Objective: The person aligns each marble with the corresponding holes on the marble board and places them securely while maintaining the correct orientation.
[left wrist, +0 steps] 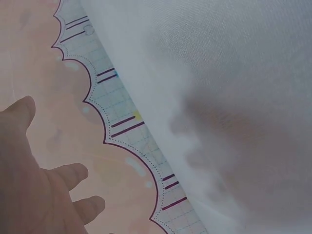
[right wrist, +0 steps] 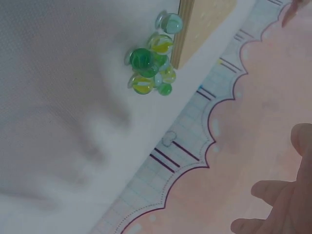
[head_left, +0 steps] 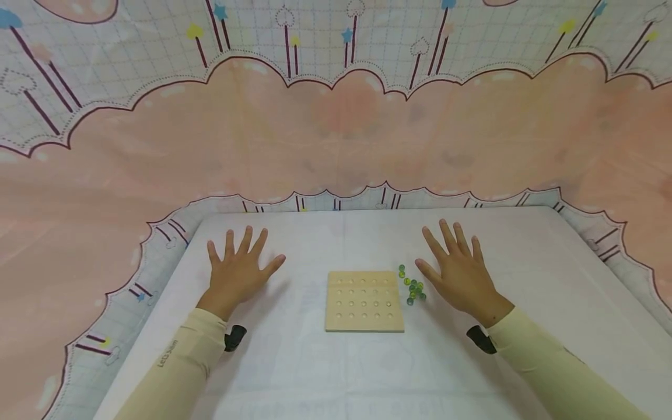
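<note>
A square wooden board [head_left: 345, 324] with rows of small round hollows lies on the white table, between the two hands. Along its right edge several green and yellow glass marbles [head_left: 413, 287] sit in a loose cluster, and the right wrist view shows these marbles [right wrist: 142, 59] close up by the board's side [right wrist: 204, 29]. My left hand [head_left: 238, 276] is held over the table to the left of the board, fingers straight and spread, holding nothing. To the right of the marbles my right hand [head_left: 463, 278] hovers likewise, palm down, fingers spread, holding nothing.
A white cloth [head_left: 294, 373] covers the table. Behind and around it hangs a patterned pink and white curtain [head_left: 341, 146], close to the table's far and side edges. Both forearms wear pale sleeves [head_left: 184, 356], with a dark strap piece [head_left: 235, 338] at the left wrist.
</note>
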A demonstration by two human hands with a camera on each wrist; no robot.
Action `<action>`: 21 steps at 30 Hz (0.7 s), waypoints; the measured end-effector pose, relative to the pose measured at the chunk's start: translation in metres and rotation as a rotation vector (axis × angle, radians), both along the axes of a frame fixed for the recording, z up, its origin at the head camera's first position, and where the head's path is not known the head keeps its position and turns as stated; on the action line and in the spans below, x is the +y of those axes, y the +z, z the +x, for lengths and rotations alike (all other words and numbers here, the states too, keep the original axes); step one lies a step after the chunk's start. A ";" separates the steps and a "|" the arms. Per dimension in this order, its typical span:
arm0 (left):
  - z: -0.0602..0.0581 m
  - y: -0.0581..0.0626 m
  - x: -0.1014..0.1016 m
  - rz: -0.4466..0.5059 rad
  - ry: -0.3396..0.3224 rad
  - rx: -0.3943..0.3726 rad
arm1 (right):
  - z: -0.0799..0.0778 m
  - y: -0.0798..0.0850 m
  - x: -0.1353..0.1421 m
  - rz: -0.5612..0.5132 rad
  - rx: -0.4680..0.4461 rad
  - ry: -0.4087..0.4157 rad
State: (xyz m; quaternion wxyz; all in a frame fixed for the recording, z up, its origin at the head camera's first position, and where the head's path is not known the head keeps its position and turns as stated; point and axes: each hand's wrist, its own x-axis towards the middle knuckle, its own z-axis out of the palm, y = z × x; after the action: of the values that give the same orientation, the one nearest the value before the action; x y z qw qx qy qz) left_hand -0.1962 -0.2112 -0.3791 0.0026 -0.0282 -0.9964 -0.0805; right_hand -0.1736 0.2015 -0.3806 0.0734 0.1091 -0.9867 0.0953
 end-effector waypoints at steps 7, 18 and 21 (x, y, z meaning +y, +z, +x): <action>-0.004 0.001 0.000 0.014 0.005 0.009 | -0.004 0.000 -0.001 -0.001 0.015 0.014; -0.002 -0.008 0.019 0.082 -0.051 0.060 | 0.001 -0.008 -0.004 -0.204 0.053 0.021; 0.004 -0.012 0.031 0.152 -0.078 0.056 | 0.005 -0.012 -0.006 -0.329 0.037 0.047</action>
State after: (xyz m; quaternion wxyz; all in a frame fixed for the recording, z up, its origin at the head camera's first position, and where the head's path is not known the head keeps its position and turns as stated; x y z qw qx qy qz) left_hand -0.1926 -0.1800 -0.3911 0.0294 -0.0690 -0.9851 -0.1550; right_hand -0.1690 0.1955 -0.3925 0.1062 0.1203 -0.9535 0.2551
